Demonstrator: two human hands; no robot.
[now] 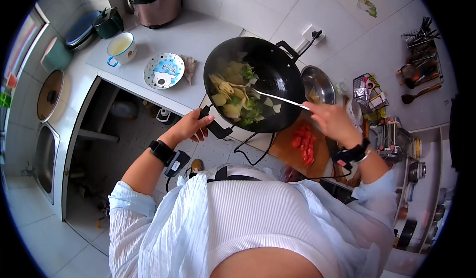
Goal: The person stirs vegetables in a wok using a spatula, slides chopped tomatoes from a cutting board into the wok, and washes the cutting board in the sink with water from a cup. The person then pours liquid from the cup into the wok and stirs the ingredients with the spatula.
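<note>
A black wok (pixel 275 67), tilted toward its left side, holds pale yellow slices and strips with chopped greens (pixel 238 97). My left hand (pixel 192 126) is closed on the wok's near side handle (pixel 217 128). My right hand (pixel 333 122) grips a long metal cooking utensil (pixel 282 99), whose head is sunk in the food, so its shape is hidden. Below my right hand, cut red pieces (pixel 305 144) that look like tomato lie on a wooden cutting board (pixel 285 151).
Beside the wok stands a metal bowl (pixel 323 79). On the left counter are a patterned plate (pixel 163 71), an enamel cup (pixel 122 47), a pot lid (pixel 50 97) and a rice cooker (pixel 153 2). A power cord (pixel 311 45) runs into a wall socket behind the wok.
</note>
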